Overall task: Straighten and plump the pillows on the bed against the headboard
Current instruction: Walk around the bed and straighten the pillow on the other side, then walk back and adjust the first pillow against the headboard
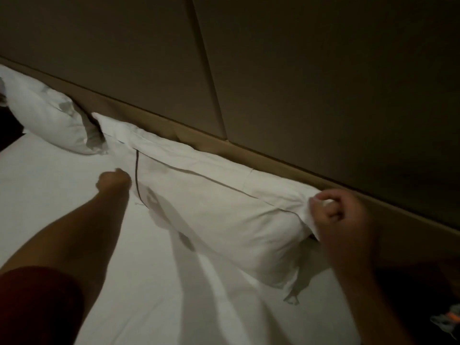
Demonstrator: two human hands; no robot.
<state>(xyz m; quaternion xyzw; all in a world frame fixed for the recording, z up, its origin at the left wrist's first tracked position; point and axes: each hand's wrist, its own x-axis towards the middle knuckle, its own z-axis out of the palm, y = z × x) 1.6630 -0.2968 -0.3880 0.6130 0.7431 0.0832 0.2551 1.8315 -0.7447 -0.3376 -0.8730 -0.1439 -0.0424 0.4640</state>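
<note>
A white pillow with a thin dark piping line [214,207] lies flat along the tan headboard [273,155]. My right hand [346,222] pinches the pillow's right corner flap near the headboard. My left hand [113,181] is closed on the pillow's left edge, just beside the dark piping. A second white pillow [49,115], crumpled and tilted, leans against the headboard at the far left, apart from both hands.
The white bedsheet [62,185] covers the mattress in front of the pillows. Dark padded wall panels [323,70] rise above the headboard. A dark gap shows at the bed's right edge [423,282] and another at the far left [10,130].
</note>
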